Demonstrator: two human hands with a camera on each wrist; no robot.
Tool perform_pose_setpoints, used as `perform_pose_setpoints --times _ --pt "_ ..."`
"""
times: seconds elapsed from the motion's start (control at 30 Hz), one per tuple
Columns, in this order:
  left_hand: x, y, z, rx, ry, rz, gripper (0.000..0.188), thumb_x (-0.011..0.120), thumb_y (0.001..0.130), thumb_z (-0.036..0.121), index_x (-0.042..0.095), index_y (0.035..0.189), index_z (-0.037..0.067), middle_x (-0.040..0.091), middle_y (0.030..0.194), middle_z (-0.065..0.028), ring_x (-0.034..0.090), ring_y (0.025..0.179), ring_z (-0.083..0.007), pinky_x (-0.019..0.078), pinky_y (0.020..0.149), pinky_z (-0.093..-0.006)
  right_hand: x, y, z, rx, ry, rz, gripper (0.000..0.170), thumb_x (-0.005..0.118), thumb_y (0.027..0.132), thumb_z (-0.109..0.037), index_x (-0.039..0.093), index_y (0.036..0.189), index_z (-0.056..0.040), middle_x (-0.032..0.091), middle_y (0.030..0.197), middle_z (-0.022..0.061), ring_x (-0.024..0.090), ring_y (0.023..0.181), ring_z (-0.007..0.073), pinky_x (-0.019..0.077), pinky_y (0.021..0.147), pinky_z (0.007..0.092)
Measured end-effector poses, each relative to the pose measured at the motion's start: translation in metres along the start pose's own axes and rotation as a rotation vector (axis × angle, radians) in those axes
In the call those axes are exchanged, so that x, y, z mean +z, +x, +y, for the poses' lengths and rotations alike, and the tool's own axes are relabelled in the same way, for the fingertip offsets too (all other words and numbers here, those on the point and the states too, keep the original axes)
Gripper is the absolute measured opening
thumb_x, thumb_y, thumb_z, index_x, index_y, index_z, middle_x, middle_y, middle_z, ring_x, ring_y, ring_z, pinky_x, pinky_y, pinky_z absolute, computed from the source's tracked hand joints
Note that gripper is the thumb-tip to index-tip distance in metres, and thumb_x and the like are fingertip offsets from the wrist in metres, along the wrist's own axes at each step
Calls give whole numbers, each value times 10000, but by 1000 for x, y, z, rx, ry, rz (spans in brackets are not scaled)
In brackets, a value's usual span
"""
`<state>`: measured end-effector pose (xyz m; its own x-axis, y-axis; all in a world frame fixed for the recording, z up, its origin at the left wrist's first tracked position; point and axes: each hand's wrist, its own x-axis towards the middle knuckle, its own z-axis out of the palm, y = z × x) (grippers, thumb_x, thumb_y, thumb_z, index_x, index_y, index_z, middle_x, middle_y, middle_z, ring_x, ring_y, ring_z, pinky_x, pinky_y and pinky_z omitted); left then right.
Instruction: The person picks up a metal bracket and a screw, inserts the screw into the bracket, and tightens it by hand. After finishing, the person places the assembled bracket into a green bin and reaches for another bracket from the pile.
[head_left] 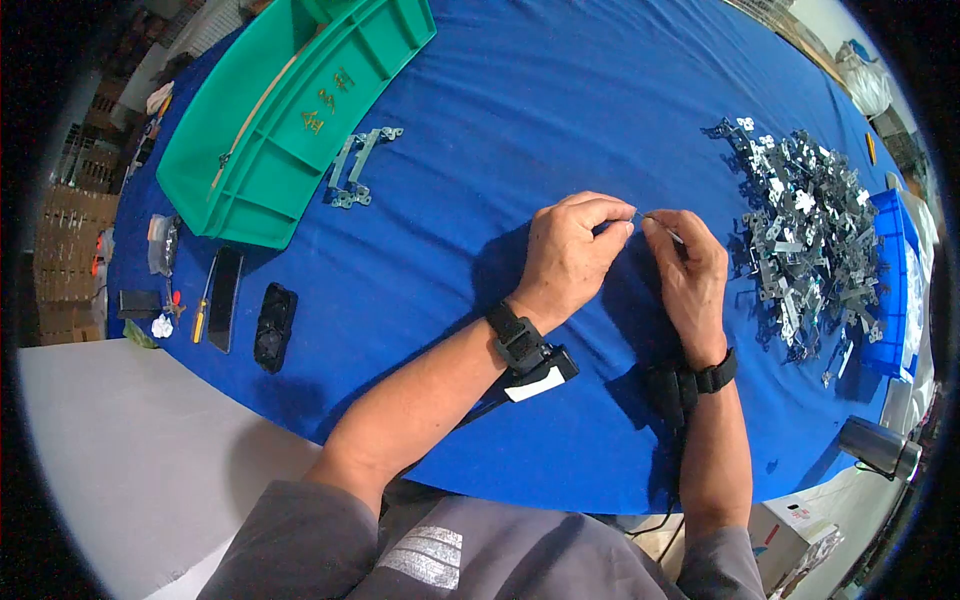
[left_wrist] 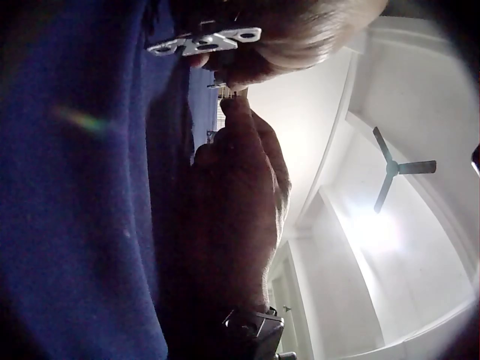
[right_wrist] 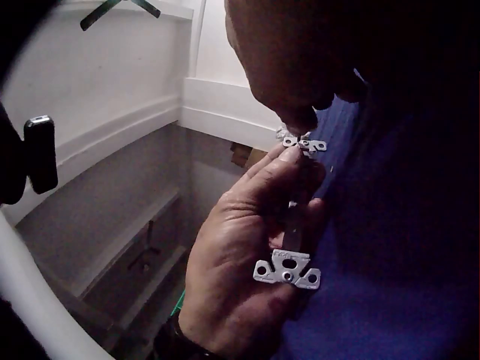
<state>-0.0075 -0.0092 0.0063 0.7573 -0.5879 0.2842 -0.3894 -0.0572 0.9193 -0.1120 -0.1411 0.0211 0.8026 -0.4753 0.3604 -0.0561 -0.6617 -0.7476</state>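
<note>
My left hand (head_left: 572,255) grips a slim metal bracket (right_wrist: 286,270) lengthwise. One holed end lies by the palm and the other juts past the thumb and fingertips. In the left wrist view the palm-side end of the bracket (left_wrist: 204,43) shows beneath the same hand. Facing it, my right hand (head_left: 692,275) has thumb and finger brought together close at the bracket's far end. A thin silvery piece (head_left: 679,238) shows between those fingers; its kind cannot be told. Both hands are raised over the blue cloth.
A heap of metal brackets (head_left: 805,235) lies at the right, beside a blue bin (head_left: 890,300). At the left stand a green bin (head_left: 270,190) and several loose brackets (head_left: 350,170). Nearer are a phone (head_left: 224,300), a screwdriver (head_left: 201,318) and a black case (head_left: 272,328).
</note>
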Motion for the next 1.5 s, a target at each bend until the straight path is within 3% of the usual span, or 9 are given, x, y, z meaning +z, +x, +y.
perform_pose_setpoints --times 0.53,1.03,1.5 --pt "0 1 0 -6 -59 15 155 738 877 63 759 1000 -29 758 1013 -145 730 946 -217 566 838 -312 -1 -1 2 77 149 18 90 703 952 -92 714 977 -6 633 796 78 583 704 140 464 636 295" --pt "0 1 -1 15 -46 7 143 731 886 69 758 994 -22 756 1003 -143 731 930 -220 567 816 -315 1 -1 -1 -35 38 -16 84 705 942 -78 690 967 0 645 816 104 607 710 192 483 654 313" --pt "1 1 0 -8 -37 10 139 729 889 79 754 979 -24 757 988 -141 733 916 -222 566 801 -310 11 -6 -11 92 39 68 114 684 975 -112 664 947 -3 642 802 92 598 690 138 484 633 298"
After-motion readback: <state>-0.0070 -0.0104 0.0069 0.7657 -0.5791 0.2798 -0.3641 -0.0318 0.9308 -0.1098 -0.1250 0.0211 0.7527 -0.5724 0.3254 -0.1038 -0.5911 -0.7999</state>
